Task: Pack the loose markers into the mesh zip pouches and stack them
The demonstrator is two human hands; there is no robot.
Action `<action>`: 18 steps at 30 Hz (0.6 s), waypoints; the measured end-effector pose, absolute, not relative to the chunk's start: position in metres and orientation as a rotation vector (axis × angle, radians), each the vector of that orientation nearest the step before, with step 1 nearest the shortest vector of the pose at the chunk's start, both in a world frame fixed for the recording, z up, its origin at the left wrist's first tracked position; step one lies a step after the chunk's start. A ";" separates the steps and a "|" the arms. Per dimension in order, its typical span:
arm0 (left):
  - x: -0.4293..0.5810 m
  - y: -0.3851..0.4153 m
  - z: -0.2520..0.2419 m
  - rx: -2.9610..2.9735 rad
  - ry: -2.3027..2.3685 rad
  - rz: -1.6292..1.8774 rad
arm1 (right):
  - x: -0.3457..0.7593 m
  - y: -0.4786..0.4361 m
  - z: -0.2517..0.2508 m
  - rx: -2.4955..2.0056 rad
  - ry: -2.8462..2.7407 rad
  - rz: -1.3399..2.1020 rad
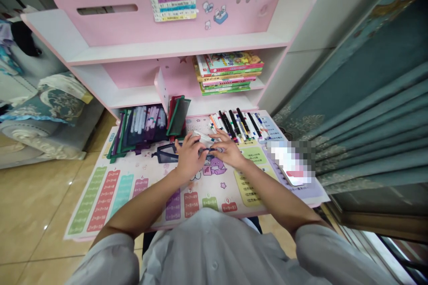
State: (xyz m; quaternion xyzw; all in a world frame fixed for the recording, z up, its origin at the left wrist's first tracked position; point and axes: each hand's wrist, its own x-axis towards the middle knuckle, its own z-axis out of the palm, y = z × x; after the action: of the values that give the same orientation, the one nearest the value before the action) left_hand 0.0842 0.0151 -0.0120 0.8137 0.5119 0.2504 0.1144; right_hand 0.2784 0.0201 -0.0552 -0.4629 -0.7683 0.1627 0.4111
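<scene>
A navy see-through zip pouch (166,153) lies flat on the desk mat, with its middle covered by my hands. My left hand (191,156) is bent over it, thumb and finger pinched on its dark edge. From the other side my right hand (230,150) pinches the same edge, fingertips close to those of the left. Just beyond the fingers are white pens (202,136), partly hidden by the hands; whether they lie inside the pouch I cannot tell.
Filled pouches with pale pens (146,120) lie left, near upright red and green pouches (179,118). Loose markers (239,124) spread at the right rear. A phone (290,164), partly blurred, rests on the right. Books (230,73) are stacked on the pink shelf (180,51).
</scene>
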 end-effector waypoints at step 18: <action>0.088 0.020 -0.005 2.290 1.594 0.681 | 0.279 0.026 -0.067 -1.022 -1.859 0.374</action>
State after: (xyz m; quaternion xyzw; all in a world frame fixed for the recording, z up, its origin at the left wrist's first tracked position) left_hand 0.0876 0.0201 -0.0051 0.7901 0.5500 0.2350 0.1341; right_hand 0.2788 0.0260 -0.0674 -0.4178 -0.7599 0.1527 0.4739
